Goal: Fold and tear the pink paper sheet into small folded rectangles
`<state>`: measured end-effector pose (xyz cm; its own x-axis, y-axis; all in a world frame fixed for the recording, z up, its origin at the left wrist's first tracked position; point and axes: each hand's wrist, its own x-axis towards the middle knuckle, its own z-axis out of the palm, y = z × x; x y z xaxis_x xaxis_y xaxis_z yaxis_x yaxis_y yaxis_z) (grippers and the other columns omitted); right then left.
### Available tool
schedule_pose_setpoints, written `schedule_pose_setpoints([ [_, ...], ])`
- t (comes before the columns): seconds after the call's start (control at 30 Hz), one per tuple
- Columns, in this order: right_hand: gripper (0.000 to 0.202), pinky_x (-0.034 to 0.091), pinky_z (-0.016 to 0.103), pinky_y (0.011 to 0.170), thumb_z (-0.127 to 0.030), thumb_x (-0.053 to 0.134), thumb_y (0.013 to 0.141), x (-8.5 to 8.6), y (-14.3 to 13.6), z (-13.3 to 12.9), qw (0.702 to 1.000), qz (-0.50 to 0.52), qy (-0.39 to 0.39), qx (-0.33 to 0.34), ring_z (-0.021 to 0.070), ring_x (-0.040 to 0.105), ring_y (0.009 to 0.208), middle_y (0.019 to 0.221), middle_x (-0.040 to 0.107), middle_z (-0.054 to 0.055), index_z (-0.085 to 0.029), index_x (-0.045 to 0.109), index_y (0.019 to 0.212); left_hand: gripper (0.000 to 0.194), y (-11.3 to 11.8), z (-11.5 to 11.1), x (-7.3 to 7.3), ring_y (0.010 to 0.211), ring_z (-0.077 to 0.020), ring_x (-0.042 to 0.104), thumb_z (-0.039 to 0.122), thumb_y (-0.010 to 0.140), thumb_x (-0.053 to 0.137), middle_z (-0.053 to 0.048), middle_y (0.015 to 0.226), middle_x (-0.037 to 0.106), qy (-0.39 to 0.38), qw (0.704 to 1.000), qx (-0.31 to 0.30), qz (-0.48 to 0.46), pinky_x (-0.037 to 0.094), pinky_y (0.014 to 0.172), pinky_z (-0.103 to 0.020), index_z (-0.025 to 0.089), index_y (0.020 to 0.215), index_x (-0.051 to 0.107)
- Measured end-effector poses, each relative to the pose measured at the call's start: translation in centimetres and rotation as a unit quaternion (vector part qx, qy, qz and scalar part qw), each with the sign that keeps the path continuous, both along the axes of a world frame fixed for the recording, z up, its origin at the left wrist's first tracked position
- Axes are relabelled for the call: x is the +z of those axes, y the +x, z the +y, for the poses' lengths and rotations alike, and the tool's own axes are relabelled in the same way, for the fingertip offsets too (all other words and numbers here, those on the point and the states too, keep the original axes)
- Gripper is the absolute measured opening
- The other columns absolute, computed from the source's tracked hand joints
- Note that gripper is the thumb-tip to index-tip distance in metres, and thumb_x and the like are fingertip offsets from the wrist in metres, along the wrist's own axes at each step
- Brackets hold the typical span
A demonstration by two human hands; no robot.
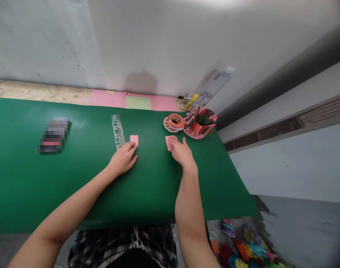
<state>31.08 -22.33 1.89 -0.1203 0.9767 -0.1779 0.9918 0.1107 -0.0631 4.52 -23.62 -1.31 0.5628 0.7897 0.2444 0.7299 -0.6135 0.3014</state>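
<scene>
My left hand (124, 158) lies on the green table, fingers stretched out and thumb apart. Its fingertips touch the lower edge of a small pink paper piece (134, 139). Just beyond that hand, a clear plastic ruler (118, 128) with cut-out shapes lies partly under or behind the fingers. Over to the right, my right hand (182, 152) has a second pink paper piece (168, 142) between its thumb and fingers, with one finger raised away. Whether this is a single sheet or a small stack, I cannot tell.
A ring of folded orange and white paper (174, 123) sits beside a round folded-paper bowl (200, 123). Behind them are a yellow glue stick (192, 100) and a plastic bottle (217, 85). A blurred phone-like object (55, 134) lies left. Pink sheets (108, 98) line the wall.
</scene>
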Motion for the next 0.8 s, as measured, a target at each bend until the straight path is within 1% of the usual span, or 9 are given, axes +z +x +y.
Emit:
schedule_pose_setpoints([
  [0.07, 0.064, 0.017, 0.046, 0.114, 0.003, 0.029, 0.081, 0.0, -0.1, 0.0, 1.000, -0.004, 0.015, -0.001, 0.0210, 0.046, 0.127, 0.137, 0.049, 0.016, -0.008, 0.028, 0.143, 0.039, 0.0, 0.0, 0.0, 0.120, -0.0300, 0.047, 0.027, 0.089, 0.045, -0.019, 0.125, 0.052, 0.000, 1.000, -0.001, 0.002, 0.042, 0.101, -0.046, 0.007, 0.122, 0.051],
  [0.13, 0.063, 0.018, 0.044, 0.114, 0.000, 0.033, 0.082, 0.1, -0.1, -0.1, 1.000, -0.010, 0.021, -0.014, 0.0211, 0.058, 0.115, 0.124, 0.060, 0.015, -0.009, 0.025, 0.145, 0.039, 0.0, 0.0, -0.1, 0.120, -0.0300, 0.047, 0.027, 0.089, 0.045, -0.019, 0.125, 0.052, 0.000, 1.000, 0.000, 0.006, 0.042, 0.101, -0.045, 0.007, 0.122, 0.051],
  [0.2, 0.057, 0.018, 0.044, 0.114, -0.007, 0.039, 0.085, 0.2, -0.1, -0.3, 0.999, -0.018, 0.033, -0.029, 0.0210, 0.065, 0.101, 0.107, 0.069, 0.012, -0.010, 0.032, 0.142, 0.038, 0.0, 0.0, -0.1, 0.120, -0.0296, 0.047, 0.027, 0.089, 0.045, -0.018, 0.125, 0.052, 0.002, 1.000, 0.002, 0.009, 0.042, 0.101, -0.045, 0.008, 0.122, 0.051],
  [0.27, 0.049, 0.017, 0.045, 0.113, -0.013, 0.043, 0.087, 0.4, -0.1, -0.5, 0.998, -0.024, 0.054, -0.036, 0.0203, 0.067, 0.092, 0.097, 0.072, 0.009, -0.013, 0.043, 0.136, 0.038, 0.0, 0.0, 0.0, 0.119, -0.0292, 0.048, 0.027, 0.089, 0.045, -0.017, 0.125, 0.052, 0.006, 1.000, 0.003, 0.010, 0.042, 0.101, -0.046, 0.011, 0.123, 0.050],
  [0.43, 0.040, 0.018, 0.050, 0.110, -0.014, 0.047, 0.084, 1.1, -0.2, -1.1, 0.994, -0.016, 0.103, -0.033, 0.0195, 0.066, 0.088, 0.096, 0.072, 0.006, -0.022, 0.055, 0.122, 0.037, 0.1, 0.0, 0.2, 0.117, -0.0299, 0.049, 0.026, 0.089, 0.046, -0.018, 0.123, 0.053, 0.008, 1.000, 0.000, 0.006, 0.041, 0.102, -0.046, 0.009, 0.121, 0.052],
  [0.53, 0.035, 0.021, 0.051, 0.108, -0.013, 0.047, 0.083, 1.3, -0.2, -1.2, 0.993, -0.006, 0.114, -0.043, 0.0198, 0.066, 0.088, 0.093, 0.072, 0.005, -0.024, 0.060, 0.114, 0.036, 0.1, 0.0, 0.4, 0.116, -0.0294, 0.051, 0.027, 0.089, 0.046, -0.017, 0.122, 0.054, 0.016, 1.000, -0.002, 0.011, 0.041, 0.102, -0.047, 0.011, 0.120, 0.052],
  [0.6, 0.032, 0.022, 0.052, 0.107, -0.013, 0.048, 0.083, 1.4, -0.1, -1.2, 0.993, -0.001, 0.106, -0.048, 0.0198, 0.066, 0.089, 0.093, 0.072, 0.005, -0.024, 0.062, 0.110, 0.036, 0.1, 0.0, 0.4, 0.115, -0.0293, 0.052, 0.027, 0.089, 0.046, -0.016, 0.122, 0.055, 0.020, 1.000, -0.002, 0.016, 0.041, 0.101, -0.047, 0.010, 0.120, 0.053],
  [0.7, 0.028, 0.024, 0.053, 0.106, -0.014, 0.048, 0.083, 1.4, 0.2, -1.2, 0.995, 0.004, 0.078, -0.063, 0.0207, 0.065, 0.091, 0.100, 0.071, 0.007, -0.023, 0.064, 0.105, 0.036, 0.0, 0.0, 0.4, 0.115, -0.0294, 0.052, 0.026, 0.089, 0.046, -0.018, 0.122, 0.054, 0.021, 1.000, -0.003, 0.013, 0.040, 0.102, -0.047, 0.009, 0.119, 0.053],
  [0.8, 0.029, 0.032, 0.047, 0.102, -0.014, 0.048, 0.083, 1.3, 0.3, -1.1, 0.995, 0.003, 0.054, -0.082, 0.0211, 0.065, 0.093, 0.101, 0.071, 0.008, -0.022, 0.065, 0.106, 0.036, 0.0, 0.0, 0.3, 0.115, -0.0297, 0.051, 0.026, 0.089, 0.046, -0.018, 0.122, 0.054, 0.023, 1.000, -0.005, 0.013, 0.039, 0.104, -0.046, 0.008, 0.119, 0.053],
])
